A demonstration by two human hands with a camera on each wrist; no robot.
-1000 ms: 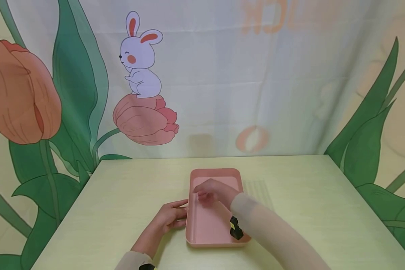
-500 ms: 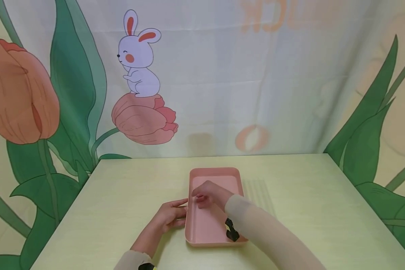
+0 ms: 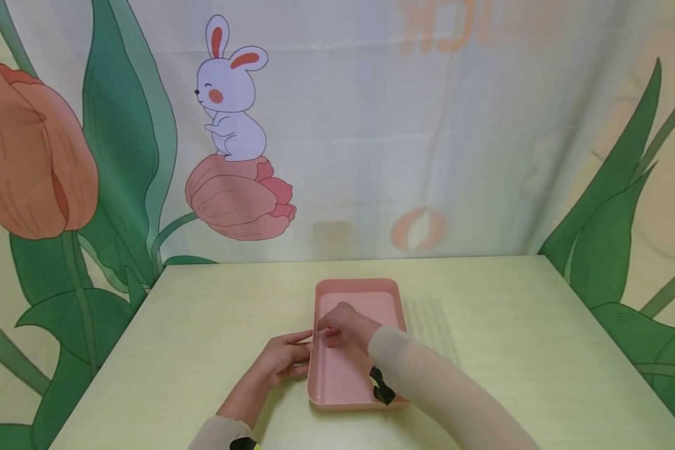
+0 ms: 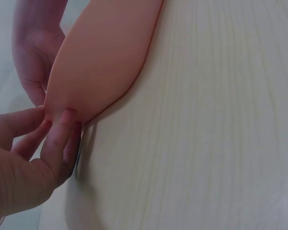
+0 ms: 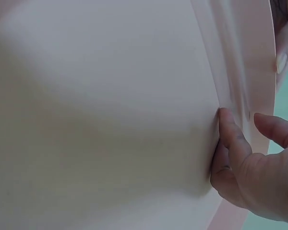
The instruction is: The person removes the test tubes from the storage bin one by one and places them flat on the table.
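Observation:
A pink rectangular tray (image 3: 358, 285) lies on the table, long side pointing away from me. My right hand (image 3: 349, 326) reaches over it to the inner left wall. There, a clear slim rod (image 5: 230, 57) runs along the wall, and the thumb and forefinger pinch it from either side in the right wrist view. My left hand (image 3: 283, 358) touches the outside of the tray's left wall, with extended fingers (image 4: 62, 132) against it in the left wrist view. The right hand covers the rod's far end in the head view.
Clear ribbed pieces (image 3: 429, 315) lie side by side on the pale table (image 3: 540, 350), right of the tray, partly behind the right sleeve (image 3: 444, 381). A printed cloth (image 3: 337, 137) with a rabbit and tulips hangs behind the table's far edge.
My right hand and forearm have shifted slightly left and toward me inside the tray. The left hand stays against the tray's wall. The head view has drifted a little.

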